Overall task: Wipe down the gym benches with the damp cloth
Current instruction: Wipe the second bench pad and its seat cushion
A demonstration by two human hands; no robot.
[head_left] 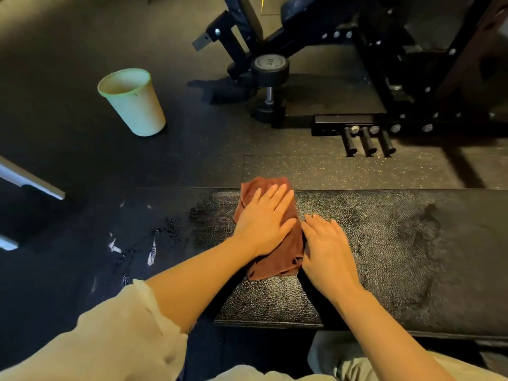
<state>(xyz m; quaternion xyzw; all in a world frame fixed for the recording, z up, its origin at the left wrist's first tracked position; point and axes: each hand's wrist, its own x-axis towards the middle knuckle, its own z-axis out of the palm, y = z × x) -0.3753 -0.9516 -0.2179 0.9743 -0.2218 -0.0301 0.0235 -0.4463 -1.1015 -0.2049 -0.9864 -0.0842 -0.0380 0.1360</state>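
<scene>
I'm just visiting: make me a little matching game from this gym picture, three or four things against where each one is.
Things:
1. brown cloth
2. pale bucket
3. dumbbell
4. right hand

Places:
A. standing on end on the floor by the black frame
B. on the bench, beside the cloth's right edge
C. on the floor, far left
D. flat under the left hand

Pairs: 1-D, 2-C, 3-A, 4-B

Two hands at frame centre: left hand [265, 218] and right hand [327, 244]. One cloth [277, 259]. One bench [384, 243] across the middle. One bucket [133, 101], upper left. One dumbbell [270, 71], top centre. Three pegs [368, 145], right of centre.
</scene>
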